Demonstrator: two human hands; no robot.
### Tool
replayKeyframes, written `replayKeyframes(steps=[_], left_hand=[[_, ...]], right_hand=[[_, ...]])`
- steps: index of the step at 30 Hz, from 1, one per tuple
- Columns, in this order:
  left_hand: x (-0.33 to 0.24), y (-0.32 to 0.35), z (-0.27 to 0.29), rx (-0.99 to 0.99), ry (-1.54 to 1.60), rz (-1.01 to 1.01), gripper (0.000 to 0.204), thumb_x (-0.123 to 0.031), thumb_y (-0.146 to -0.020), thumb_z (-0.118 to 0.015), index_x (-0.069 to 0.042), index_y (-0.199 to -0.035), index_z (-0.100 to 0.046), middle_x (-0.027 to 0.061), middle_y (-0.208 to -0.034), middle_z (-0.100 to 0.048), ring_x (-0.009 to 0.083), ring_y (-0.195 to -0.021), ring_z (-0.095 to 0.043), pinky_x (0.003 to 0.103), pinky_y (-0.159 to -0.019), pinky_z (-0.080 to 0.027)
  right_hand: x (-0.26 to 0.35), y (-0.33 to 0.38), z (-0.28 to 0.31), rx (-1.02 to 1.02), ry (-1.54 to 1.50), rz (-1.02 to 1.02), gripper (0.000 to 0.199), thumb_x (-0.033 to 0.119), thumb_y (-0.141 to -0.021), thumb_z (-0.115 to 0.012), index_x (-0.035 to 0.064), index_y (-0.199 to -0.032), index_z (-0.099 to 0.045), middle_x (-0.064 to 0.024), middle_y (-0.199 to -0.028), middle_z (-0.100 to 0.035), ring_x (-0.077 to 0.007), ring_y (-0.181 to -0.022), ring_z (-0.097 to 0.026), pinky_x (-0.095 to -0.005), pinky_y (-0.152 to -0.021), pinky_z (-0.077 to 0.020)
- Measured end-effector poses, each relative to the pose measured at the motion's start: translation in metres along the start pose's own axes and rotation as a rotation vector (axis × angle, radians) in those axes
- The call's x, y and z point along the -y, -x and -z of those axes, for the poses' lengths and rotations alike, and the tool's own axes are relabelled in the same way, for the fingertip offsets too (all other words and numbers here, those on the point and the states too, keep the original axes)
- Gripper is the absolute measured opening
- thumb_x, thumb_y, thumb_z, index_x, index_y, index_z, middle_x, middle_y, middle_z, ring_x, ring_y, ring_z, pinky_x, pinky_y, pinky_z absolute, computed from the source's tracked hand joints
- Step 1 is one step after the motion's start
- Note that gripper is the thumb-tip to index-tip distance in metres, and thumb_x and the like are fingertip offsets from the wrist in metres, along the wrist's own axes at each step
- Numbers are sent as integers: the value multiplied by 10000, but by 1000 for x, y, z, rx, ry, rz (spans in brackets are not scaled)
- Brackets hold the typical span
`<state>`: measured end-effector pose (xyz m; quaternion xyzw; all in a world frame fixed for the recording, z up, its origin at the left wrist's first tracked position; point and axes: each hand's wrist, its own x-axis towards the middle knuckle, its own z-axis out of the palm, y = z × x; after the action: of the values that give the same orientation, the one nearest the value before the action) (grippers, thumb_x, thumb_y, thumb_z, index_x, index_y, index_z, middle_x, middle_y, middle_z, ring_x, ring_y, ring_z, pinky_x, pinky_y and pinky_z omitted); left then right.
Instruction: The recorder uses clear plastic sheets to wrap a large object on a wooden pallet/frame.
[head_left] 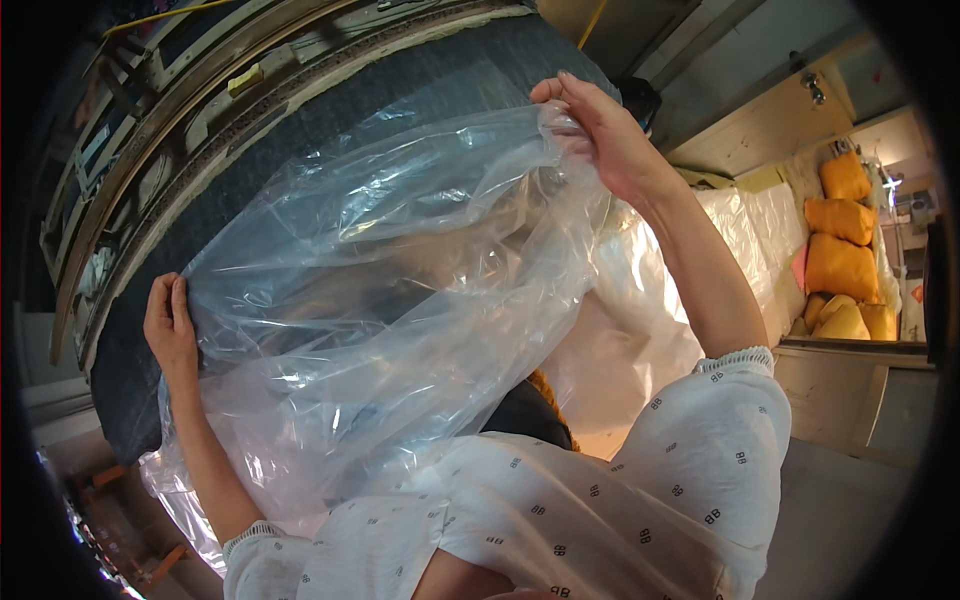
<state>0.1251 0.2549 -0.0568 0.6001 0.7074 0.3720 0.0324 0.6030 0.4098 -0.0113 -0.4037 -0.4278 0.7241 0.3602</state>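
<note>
Over the dark surface point(330, 110), both our hands, left point(170, 330) and right point(600, 135), have fingers clamped on the clear bag point(390, 300); keeping it taut seems best.

This looks like a small workshop or packing room for textile goods; at the right edge of the frame a stack of stuffed orange-yellow bags point(842, 262) fills an open wooden shelf point(850, 345); beside it, right of centre, lie white plastic-wrapped bundles point(745, 225); across the upper left runs a long wooden frame point(190, 120) with a dark cloth point(330, 110) stretched along it; plain wooden cabinets point(770, 120) stand in the upper right; a bare floor point(850, 520) shows at lower right.
</note>
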Motion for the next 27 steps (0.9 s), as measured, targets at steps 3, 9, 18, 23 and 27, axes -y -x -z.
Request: replayKeyframes(steps=[3, 9, 18, 23, 27], left_hand=[[0, 0, 1, -3, 39, 22, 135, -126, -907, -527, 6, -909, -552, 21, -807, -542, 82, -753, -492, 190, -707, -400], [-5, -2, 1, 10, 48, 16, 146, -142, -899, -543, 3, -907, -556, 29, -804, -541, 87, -768, -494, 194, -720, -399], [-3, 13, 25, -117, 66, 56, 131, -105, -861, -598, 6, -828, -537, -19, -709, -461, 52, -625, -380, 179, -556, -325], [-11, 56, 53, -208, 19, 43, 120, -77, -841, -617, -4, -795, -534, -30, -699, -424, 39, -596, -327, 176, -520, -262], [-18, 79, 60, -153, 35, -2, 73, -14, -801, -638, -5, -788, -566, -16, -701, -443, 51, -591, -345, 196, -510, -259]], right_hand=[[0, -4, -7, -11, 272, 146, 164, 158, -836, -528, 59, -964, -506, 59, -710, -405, -36, -585, -332, -197, -533, -305], [-11, -39, -1, -333, 973, 585, 188, 229, -826, -539, 46, -859, -563, -40, -706, -541, -157, -651, -520, -286, -602, -410], [-14, -100, -13, -407, 1524, 687, 282, 313, -795, -542, 59, -718, -635, -123, -707, -620, -335, -699, -591, -417, -607, -457], [0, -110, -35, -328, 1524, 448, 334, 405, -764, -569, 85, -756, -663, -110, -693, -627, -309, -711, -607, -397, -643, -465], [-1, -128, -38, -312, 1512, 438, 378, 452, -746, -581, 82, -722, -654, -98, -665, -612, -291, -700, -600, -391, -637, -457]])
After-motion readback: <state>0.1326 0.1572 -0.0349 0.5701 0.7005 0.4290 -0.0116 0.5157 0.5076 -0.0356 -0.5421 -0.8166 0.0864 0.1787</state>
